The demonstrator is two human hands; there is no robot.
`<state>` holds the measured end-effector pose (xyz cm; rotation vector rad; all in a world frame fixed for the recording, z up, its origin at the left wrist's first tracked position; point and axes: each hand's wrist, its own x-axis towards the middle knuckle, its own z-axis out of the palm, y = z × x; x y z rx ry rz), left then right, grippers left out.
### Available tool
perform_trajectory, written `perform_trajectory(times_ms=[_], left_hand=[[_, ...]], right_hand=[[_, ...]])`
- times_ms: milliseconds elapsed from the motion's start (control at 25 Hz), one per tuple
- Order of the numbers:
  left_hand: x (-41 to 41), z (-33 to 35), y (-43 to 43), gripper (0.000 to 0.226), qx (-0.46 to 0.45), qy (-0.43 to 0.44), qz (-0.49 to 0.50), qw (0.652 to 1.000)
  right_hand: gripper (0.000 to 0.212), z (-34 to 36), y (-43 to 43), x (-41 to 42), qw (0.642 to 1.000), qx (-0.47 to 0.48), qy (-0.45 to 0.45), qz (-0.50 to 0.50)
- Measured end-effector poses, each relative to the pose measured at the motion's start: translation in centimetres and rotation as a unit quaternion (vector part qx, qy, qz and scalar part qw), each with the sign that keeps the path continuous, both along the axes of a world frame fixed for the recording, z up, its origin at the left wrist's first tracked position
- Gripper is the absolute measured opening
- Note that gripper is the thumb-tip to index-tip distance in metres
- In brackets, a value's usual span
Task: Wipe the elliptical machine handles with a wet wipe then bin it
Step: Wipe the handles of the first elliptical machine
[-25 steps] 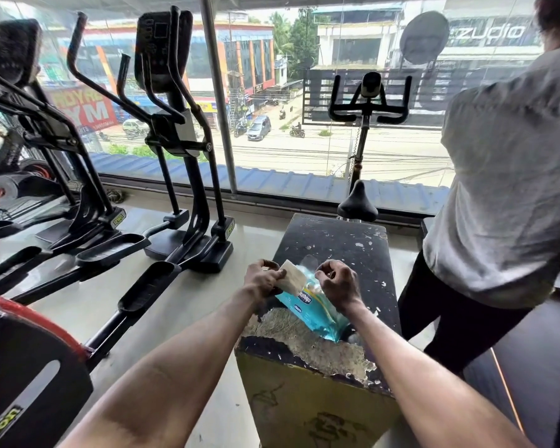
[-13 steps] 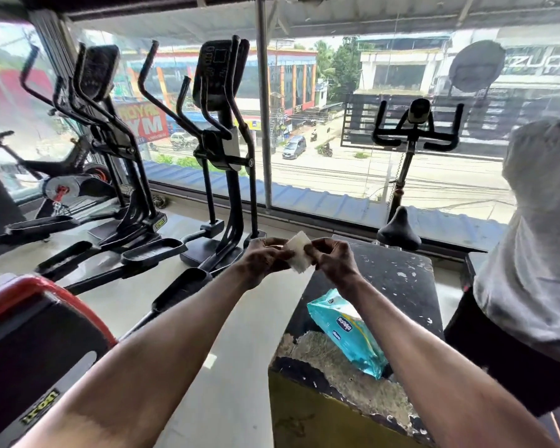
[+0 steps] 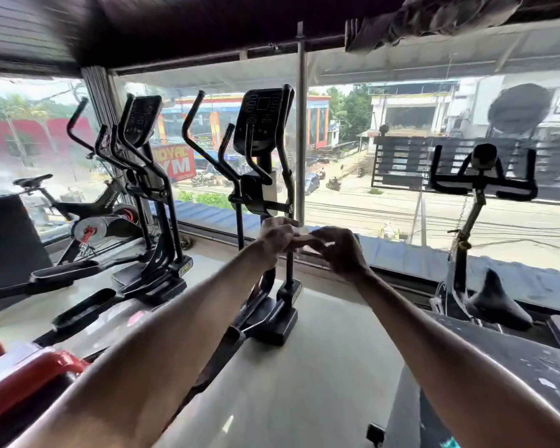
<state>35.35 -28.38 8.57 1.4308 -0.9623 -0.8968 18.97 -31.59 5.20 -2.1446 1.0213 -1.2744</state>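
While I watch, my left hand (image 3: pixel 277 236) and right hand (image 3: pixel 337 250) pinch a small white wet wipe (image 3: pixel 301 226) between them, facing the black elliptical machine (image 3: pixel 261 124).

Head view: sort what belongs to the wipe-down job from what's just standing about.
Job: left hand, right hand, wet wipe pinched between them, nearest elliptical's handles.
Standing about: second elliptical, right spin bike, left spin bike, black box.
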Motion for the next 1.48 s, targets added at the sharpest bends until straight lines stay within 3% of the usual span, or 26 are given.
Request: perform_trajectory(times_ms=[120,240,280,480,680,800,1080,1480], left_hand=[[5.0,2.2,-3.1,0.041,-0.011,-0.106,-0.055,0.993],[9.4,3.8,-7.1,0.009,-0.076,-0.154,-0.072,0.982],[10.7,4.3,-8.8,0.012,-0.099,-0.159,-0.064,0.98],[14.8,6.8,-18.3,0.012,-0.121,-0.135,0.011,0.983],[18.0,11.2,-30.4,0.015,-0.143,-0.145,0.005,0.979],[19.3,13.8,-36.7,0.007,-0.154,-0.171,-0.013,0.973],[24.8,16.3,-53.2,0.012,-0.173,-0.161,0.116,0.965],[30.1,18.7,-72.0,0.029,-0.196,-0.177,0.155,0.952]], right_hand=[[0.006,2.8,-4.6,4.7,0.999,0.016,-0.041,-0.024],[0.008,5.2,-9.7,8.9,0.997,0.029,-0.063,-0.032],[0.012,5.8,-11.4,10.3,0.997,0.027,-0.066,-0.042],[0.028,7.7,-19.8,15.8,0.981,-0.112,-0.1,-0.122],[0.032,10.5,-31.5,20.6,0.988,-0.127,-0.07,-0.053],[0.015,12.7,-39.2,22.2,0.984,-0.143,-0.093,-0.058],[0.015,17.7,-57.6,27.0,0.974,-0.164,-0.131,-0.08],[0.013,25.3,-78.6,34.3,0.915,-0.373,-0.07,-0.135]])
